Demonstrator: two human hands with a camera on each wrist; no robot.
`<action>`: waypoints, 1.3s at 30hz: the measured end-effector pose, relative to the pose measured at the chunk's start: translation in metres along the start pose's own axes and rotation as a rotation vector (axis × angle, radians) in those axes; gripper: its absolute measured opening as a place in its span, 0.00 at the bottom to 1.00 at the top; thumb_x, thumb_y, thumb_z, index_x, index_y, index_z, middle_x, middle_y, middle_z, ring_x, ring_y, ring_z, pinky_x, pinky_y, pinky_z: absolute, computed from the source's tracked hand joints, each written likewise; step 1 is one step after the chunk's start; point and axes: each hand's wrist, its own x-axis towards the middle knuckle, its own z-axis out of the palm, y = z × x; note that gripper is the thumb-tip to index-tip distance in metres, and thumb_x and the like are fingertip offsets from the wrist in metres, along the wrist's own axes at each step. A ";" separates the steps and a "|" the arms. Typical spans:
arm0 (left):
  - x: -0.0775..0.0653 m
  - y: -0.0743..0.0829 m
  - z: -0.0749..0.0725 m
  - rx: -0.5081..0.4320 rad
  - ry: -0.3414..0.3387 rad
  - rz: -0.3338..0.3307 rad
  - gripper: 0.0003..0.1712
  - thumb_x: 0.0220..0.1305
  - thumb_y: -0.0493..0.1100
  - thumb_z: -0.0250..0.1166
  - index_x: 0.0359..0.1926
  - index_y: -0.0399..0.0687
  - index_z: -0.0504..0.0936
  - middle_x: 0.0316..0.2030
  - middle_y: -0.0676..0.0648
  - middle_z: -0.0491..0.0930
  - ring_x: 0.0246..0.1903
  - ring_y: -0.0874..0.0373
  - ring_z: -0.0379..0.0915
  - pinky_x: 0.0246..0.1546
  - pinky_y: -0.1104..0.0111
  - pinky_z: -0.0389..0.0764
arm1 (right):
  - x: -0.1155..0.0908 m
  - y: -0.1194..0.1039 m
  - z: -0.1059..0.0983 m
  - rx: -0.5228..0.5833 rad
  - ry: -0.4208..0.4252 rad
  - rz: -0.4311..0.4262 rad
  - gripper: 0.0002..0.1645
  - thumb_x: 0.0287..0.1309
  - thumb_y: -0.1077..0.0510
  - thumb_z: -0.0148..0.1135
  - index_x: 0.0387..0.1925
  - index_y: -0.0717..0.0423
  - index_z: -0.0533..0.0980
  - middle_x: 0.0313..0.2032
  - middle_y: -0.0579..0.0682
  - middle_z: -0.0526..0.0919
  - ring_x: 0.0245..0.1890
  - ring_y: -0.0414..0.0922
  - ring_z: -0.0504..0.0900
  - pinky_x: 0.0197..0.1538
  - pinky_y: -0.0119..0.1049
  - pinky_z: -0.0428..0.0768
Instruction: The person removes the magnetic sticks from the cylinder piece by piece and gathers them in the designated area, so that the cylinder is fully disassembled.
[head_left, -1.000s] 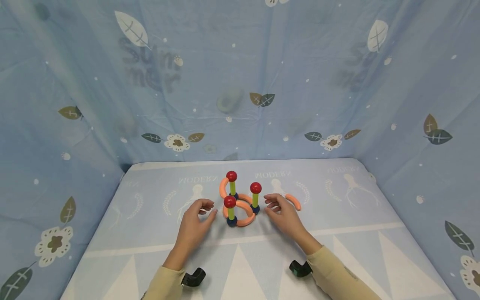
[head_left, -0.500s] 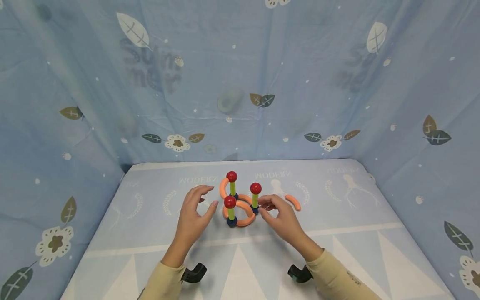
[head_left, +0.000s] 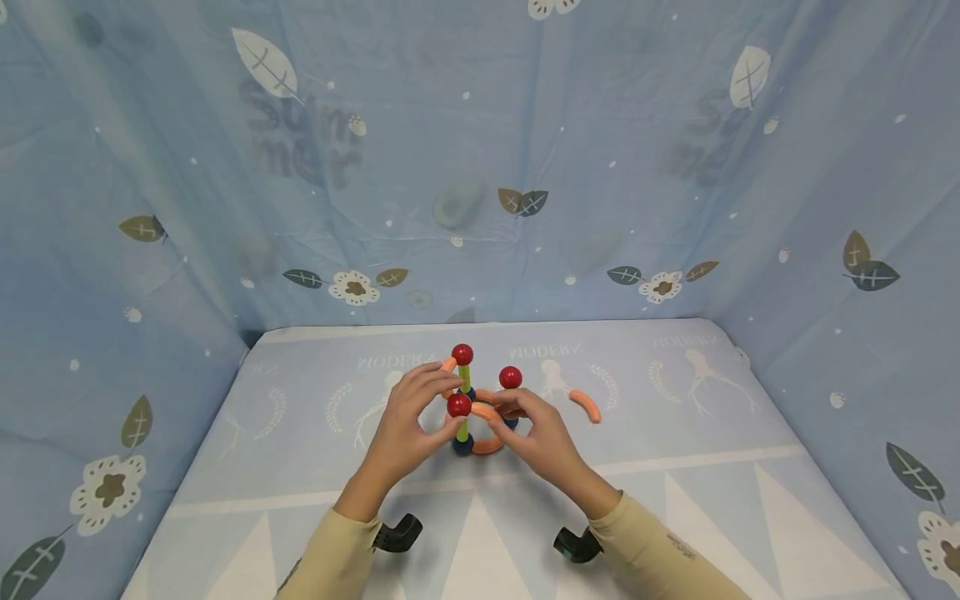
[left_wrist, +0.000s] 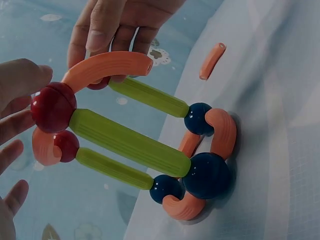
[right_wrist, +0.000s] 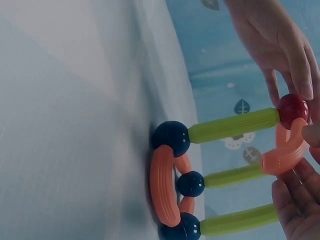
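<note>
A small frame of magnetic sticks and balls stands on the table: upright green sticks (left_wrist: pixel 130 142), red balls on top, navy balls (left_wrist: pixel 207 175) below, and curved orange sticks joining the base. My left hand (head_left: pixel 405 425) holds the near red ball (head_left: pixel 459 406) between thumb and fingers. With my right hand (head_left: pixel 543 442) I pinch an upper curved orange stick (left_wrist: pixel 107 67). One end of it touches that ball; in the left wrist view the other end is free. Another curved orange stick (left_wrist: pixel 46 147) shows at the rear red ball (left_wrist: pixel 66 146), partly hidden by my left hand in the head view.
A loose curved orange stick (head_left: pixel 585 406) lies on the table right of the frame. Patterned cloth (head_left: pixel 480 125) walls the table (head_left: pixel 675 392) at the back and sides. A black bracket sits at each wrist, such as the left one (head_left: pixel 400 533).
Both hands have moved inward to the frame. My left hand has come around the near red ball, and my right hand has taken hold of the upper curved orange stick.
</note>
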 end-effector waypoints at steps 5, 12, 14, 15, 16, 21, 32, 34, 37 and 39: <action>0.001 -0.003 0.003 0.000 -0.016 0.008 0.25 0.56 0.43 0.78 0.56 0.52 0.85 0.57 0.54 0.82 0.69 0.50 0.64 0.66 0.38 0.62 | 0.003 -0.002 0.005 0.035 -0.009 0.017 0.23 0.64 0.60 0.70 0.59 0.49 0.78 0.57 0.43 0.82 0.47 0.40 0.83 0.51 0.40 0.84; 0.000 -0.005 0.005 -0.010 -0.043 -0.008 0.20 0.59 0.43 0.77 0.53 0.54 0.87 0.54 0.58 0.83 0.70 0.52 0.63 0.68 0.42 0.62 | 0.003 -0.001 0.010 0.031 0.017 0.026 0.22 0.63 0.60 0.70 0.58 0.49 0.80 0.53 0.43 0.84 0.44 0.41 0.83 0.46 0.40 0.85; 0.000 -0.006 0.005 -0.014 -0.043 -0.005 0.20 0.59 0.43 0.76 0.53 0.53 0.87 0.54 0.57 0.83 0.69 0.52 0.64 0.68 0.43 0.63 | 0.003 -0.001 0.011 0.025 0.020 0.027 0.21 0.63 0.60 0.70 0.58 0.48 0.80 0.53 0.43 0.84 0.43 0.41 0.83 0.45 0.40 0.85; 0.000 -0.006 0.005 -0.017 -0.041 -0.003 0.20 0.59 0.43 0.76 0.53 0.53 0.87 0.54 0.57 0.83 0.69 0.52 0.64 0.68 0.43 0.64 | 0.003 -0.001 0.011 0.022 0.019 0.028 0.21 0.64 0.60 0.70 0.58 0.48 0.80 0.54 0.42 0.83 0.43 0.40 0.83 0.45 0.40 0.85; 0.000 -0.006 0.006 -0.019 -0.039 -0.002 0.20 0.59 0.43 0.77 0.53 0.53 0.87 0.53 0.57 0.83 0.69 0.51 0.64 0.68 0.44 0.65 | 0.003 -0.001 0.011 0.018 0.017 0.028 0.21 0.64 0.60 0.70 0.58 0.47 0.80 0.54 0.42 0.83 0.43 0.39 0.83 0.45 0.39 0.85; 0.000 -0.006 0.006 -0.021 -0.030 0.003 0.19 0.59 0.43 0.77 0.52 0.51 0.87 0.53 0.57 0.84 0.68 0.51 0.65 0.66 0.45 0.68 | 0.003 -0.003 0.010 0.009 0.006 0.016 0.20 0.65 0.59 0.69 0.58 0.47 0.81 0.56 0.42 0.82 0.42 0.39 0.82 0.44 0.39 0.85; -0.001 -0.007 0.007 -0.026 -0.041 -0.013 0.19 0.59 0.43 0.76 0.53 0.55 0.87 0.53 0.58 0.84 0.68 0.52 0.65 0.65 0.46 0.70 | 0.002 -0.003 0.011 -0.003 0.007 0.000 0.21 0.66 0.60 0.68 0.59 0.46 0.81 0.55 0.42 0.82 0.38 0.38 0.80 0.40 0.38 0.85; -0.001 -0.006 0.007 -0.024 -0.039 -0.009 0.19 0.59 0.42 0.76 0.53 0.54 0.87 0.52 0.57 0.84 0.68 0.51 0.65 0.65 0.46 0.71 | 0.002 -0.003 0.011 -0.002 0.012 -0.007 0.21 0.66 0.60 0.68 0.59 0.46 0.81 0.55 0.42 0.82 0.38 0.39 0.80 0.40 0.38 0.84; -0.001 -0.006 0.007 -0.021 -0.034 -0.002 0.20 0.58 0.42 0.77 0.52 0.53 0.87 0.52 0.57 0.84 0.67 0.51 0.66 0.64 0.45 0.72 | 0.002 -0.003 0.012 -0.001 0.017 -0.018 0.21 0.66 0.60 0.67 0.60 0.47 0.81 0.54 0.43 0.83 0.38 0.39 0.80 0.40 0.38 0.84; -0.001 -0.005 0.007 -0.021 -0.033 -0.002 0.20 0.58 0.41 0.77 0.53 0.53 0.87 0.52 0.57 0.84 0.67 0.51 0.66 0.63 0.45 0.72 | 0.002 -0.004 0.011 -0.004 0.018 -0.021 0.21 0.66 0.60 0.67 0.60 0.47 0.81 0.54 0.43 0.82 0.38 0.39 0.80 0.40 0.38 0.84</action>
